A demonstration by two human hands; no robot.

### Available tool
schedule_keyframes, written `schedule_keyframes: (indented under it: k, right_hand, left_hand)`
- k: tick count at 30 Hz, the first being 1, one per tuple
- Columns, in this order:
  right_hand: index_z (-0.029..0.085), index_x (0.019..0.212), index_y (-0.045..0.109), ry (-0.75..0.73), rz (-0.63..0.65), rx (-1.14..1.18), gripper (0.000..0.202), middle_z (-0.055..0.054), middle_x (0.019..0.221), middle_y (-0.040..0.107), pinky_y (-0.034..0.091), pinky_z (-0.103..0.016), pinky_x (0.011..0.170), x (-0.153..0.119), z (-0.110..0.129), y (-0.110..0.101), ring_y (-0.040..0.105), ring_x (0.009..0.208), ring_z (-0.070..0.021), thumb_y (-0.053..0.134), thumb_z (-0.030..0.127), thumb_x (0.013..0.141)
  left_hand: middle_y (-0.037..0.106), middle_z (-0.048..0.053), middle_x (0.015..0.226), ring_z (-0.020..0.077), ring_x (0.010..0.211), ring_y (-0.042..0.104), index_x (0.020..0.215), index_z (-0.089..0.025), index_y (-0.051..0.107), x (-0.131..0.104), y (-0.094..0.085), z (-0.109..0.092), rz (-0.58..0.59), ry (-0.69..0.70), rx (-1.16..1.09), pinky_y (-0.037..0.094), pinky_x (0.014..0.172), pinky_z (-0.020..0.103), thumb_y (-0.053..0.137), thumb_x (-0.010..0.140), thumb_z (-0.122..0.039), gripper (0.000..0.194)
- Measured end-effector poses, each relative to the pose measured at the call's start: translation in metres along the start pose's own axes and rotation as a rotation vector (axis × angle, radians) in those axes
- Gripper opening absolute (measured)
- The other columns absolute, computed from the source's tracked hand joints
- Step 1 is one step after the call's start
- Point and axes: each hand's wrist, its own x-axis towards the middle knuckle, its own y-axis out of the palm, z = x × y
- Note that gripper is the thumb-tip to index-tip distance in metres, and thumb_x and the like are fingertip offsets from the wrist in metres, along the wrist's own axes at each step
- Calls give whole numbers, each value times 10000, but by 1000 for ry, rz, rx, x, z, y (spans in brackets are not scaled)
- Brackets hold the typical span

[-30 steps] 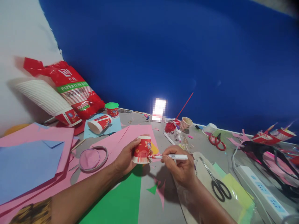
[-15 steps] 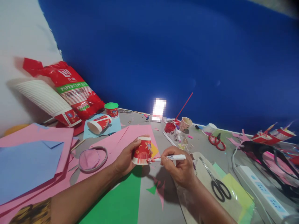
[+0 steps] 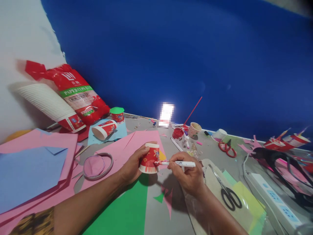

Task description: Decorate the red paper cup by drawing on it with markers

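My left hand (image 3: 134, 164) is closed around a red patterned paper cup (image 3: 151, 156), which is upside down with its white rim lowest. Red streaks mark the cup near that rim. Pinched in my right hand (image 3: 187, 174) is a white paint marker (image 3: 184, 164), lying almost level, its red-stained tip at the cup's right side. Beneath the cup lie a green paper sheet (image 3: 122, 209) and a pink paper sheet (image 3: 139, 140). Beyond my hands stands a small pot of red paint (image 3: 177, 133) with a thin red stick (image 3: 193, 112) rising from it.
At left are stacked paper cups (image 3: 46, 102), a red cup package (image 3: 79, 94), another cup (image 3: 104, 130) on its side and a tape ring (image 3: 111, 164). Black scissors (image 3: 227, 192), red scissors (image 3: 227, 148) and a power strip (image 3: 274, 199) lie at right.
The marker tip has shifted up along the cup's side, from near the white rim to the red area. The cup has moved very slightly right.
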Motion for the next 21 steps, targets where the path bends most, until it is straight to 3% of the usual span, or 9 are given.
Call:
schedule_keyframes:
  k: [4, 9, 13, 18, 21]
  right_hand:
    - [213, 724, 665, 17, 55, 16, 198, 9, 632, 706, 474, -208, 522, -1, 0, 1, 638, 517, -120, 599, 128, 890]
    - [207, 768, 684, -3, -9, 2, 171, -10, 666, 731, 507, -223, 566, -1, 1, 1, 676, 568, -139, 610, 141, 907]
    - [211, 720, 666, 20, 85, 20, 201, 1, 629, 709, 482, -223, 516, -1, 2, 0, 634, 508, -129, 599, 125, 889]
    - [218, 797, 690, 12, 10, 8, 154, -23, 697, 755, 530, -251, 572, 0, 2, 1, 696, 590, -159, 617, 148, 913]
    - [219, 748, 671, 5, 88, 7, 179, -9, 658, 736, 512, -238, 543, 0, 3, 1, 665, 544, -142, 601, 138, 890]
  left_hand:
    - [743, 85, 950, 226, 818, 721, 1219, -171, 715, -1, 1, -1, -25, 11, 12, 626, 729, 324, 790, 811, -360, 456]
    - [739, 73, 927, 221, 788, 712, 1222, -177, 711, -2, 3, -3, -7, -3, 17, 617, 714, 326, 799, 794, -360, 474]
    - [743, 76, 946, 229, 843, 719, 1203, -166, 718, -3, 3, -3, -32, 23, 35, 607, 726, 308, 817, 783, -359, 472]
    - [752, 82, 979, 248, 853, 724, 1233, -182, 717, -3, 3, -2, -15, 31, 56, 596, 739, 338, 806, 816, -384, 472]
    - [761, 84, 983, 251, 872, 725, 1212, -173, 719, -3, 3, -2, -29, 50, 68, 589, 759, 336, 827, 797, -392, 481]
